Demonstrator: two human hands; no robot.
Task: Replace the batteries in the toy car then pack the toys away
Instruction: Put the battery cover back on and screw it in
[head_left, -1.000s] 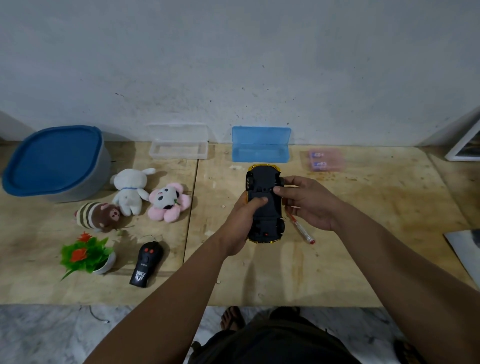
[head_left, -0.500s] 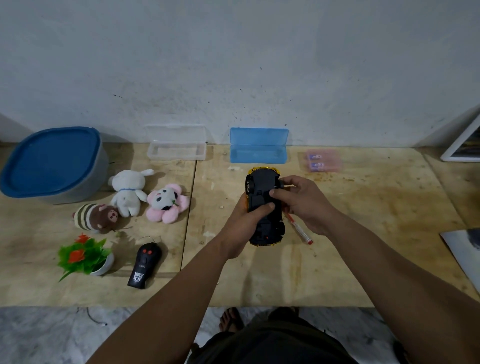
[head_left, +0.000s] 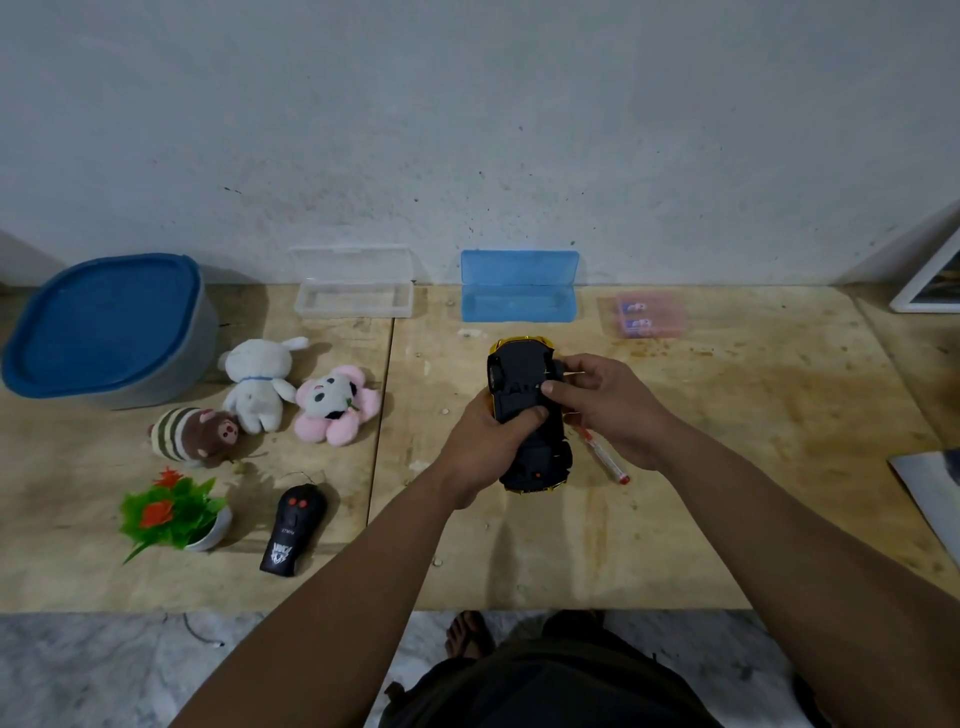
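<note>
Since a moment ago my right hand (head_left: 605, 410) has slid its thumb onto the upturned toy car (head_left: 527, 410), probing the battery cover. My left hand (head_left: 485, 441) grips it belly-up, just beside the red screwdriver (head_left: 605, 457).

Potted plant (head_left: 174, 512) (plastic), picture frame (head_left: 930, 283)

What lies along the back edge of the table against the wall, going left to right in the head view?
Blue-lidded tub → clear case → blue case → pink packet → white picture frame.
</note>
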